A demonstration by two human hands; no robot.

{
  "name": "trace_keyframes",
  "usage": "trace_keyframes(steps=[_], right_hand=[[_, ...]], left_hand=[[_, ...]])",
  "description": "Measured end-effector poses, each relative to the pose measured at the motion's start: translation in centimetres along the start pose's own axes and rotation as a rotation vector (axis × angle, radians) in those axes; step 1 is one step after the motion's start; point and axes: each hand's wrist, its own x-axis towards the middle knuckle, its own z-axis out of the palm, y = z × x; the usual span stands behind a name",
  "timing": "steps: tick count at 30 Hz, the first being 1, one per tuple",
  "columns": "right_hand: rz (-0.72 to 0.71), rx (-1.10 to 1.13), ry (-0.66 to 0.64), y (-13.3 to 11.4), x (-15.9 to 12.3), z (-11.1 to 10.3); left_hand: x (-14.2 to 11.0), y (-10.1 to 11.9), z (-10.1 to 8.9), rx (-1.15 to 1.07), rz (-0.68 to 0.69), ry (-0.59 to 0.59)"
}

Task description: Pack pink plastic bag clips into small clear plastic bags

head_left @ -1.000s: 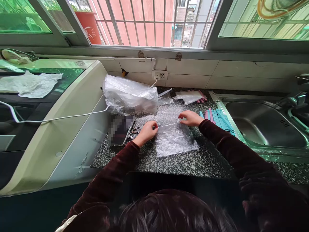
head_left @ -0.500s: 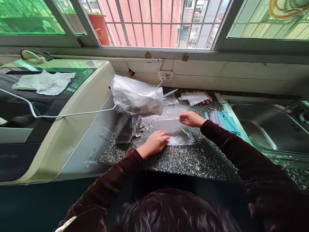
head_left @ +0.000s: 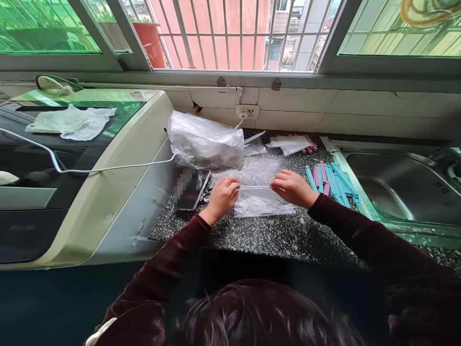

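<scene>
A small clear plastic bag (head_left: 261,202), folded over on itself, lies on the speckled granite counter (head_left: 273,235). My left hand (head_left: 223,194) pinches its left end with curled fingers. My right hand (head_left: 293,187) grips its right end, fingers closed over the fold. A phone (head_left: 190,189) lies just left of my left hand. Several blue and pink sticks (head_left: 331,179) lie to the right of my right hand.
A large crumpled clear bag (head_left: 205,142) sits behind the hands, more small bags (head_left: 290,144) at the back. A steel sink (head_left: 399,190) is at the right. A washing machine (head_left: 79,168) with a white cable (head_left: 108,169) stands at the left.
The bag lay flat and open a second ago; it has been folded in half toward me. Both hands have come to its two ends, closer together.
</scene>
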Motion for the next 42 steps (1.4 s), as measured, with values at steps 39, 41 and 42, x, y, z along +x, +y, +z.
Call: trace_keyframes(steps=[39,41,42], right_hand=[[0.084,0.009,-0.080,-1.5,-6.6,2.0],[0.104,0.071,-0.135,-1.6,-6.9,1.5],[0.112,0.109,-0.163,-1.5,-7.1,1.1]], left_hand=[[-3.2,1.3,0.5,-0.135,0.305,-0.200],[-3.4,1.7,0.2,-0.188,0.323,-0.274],[-3.5,1.8,0.0,-0.207,0.335,-0.300]])
